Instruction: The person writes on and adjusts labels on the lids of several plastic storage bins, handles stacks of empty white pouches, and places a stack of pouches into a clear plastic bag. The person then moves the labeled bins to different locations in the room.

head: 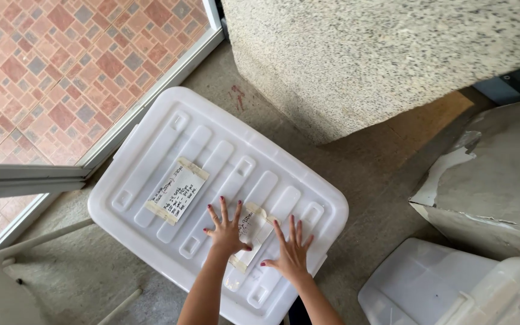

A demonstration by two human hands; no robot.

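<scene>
**Both hands flat on the lid of a white storage bin**

A large white plastic lid (224, 174) with raised ribs covers a bin that sits on the concrete floor (368, 174), low in the middle of the view. Two taped paper labels lie on the lid: a bigger label (177, 191) with handwriting near its centre, and a smaller label (249, 236) closer to the person, one end lifting off the plastic.

The left hand (227, 232) rests palm down on the lid, its fingers (223, 207) spread wide, its thumb at the edge of the smaller label. The right hand (291, 253) also lies palm down just to the other side of that label, fingers (292, 225) fanned apart and pointing away from the body. Neither hand grips anything; both press flat. The forearms come up from the bottom edge, angled slightly toward each other at the elbows, bare to the frame's edge.

Beyond the bin, a speckled stone block (368, 54) rises at the top. To the left runs a white door frame (145, 102) with red and grey paving tiles (49, 66) outside. At the lower right stands a second translucent bin (452, 289), and above it a slab with peeling grey facing (495, 180). A pale chair (7, 289) shows at the lower left corner.
</scene>
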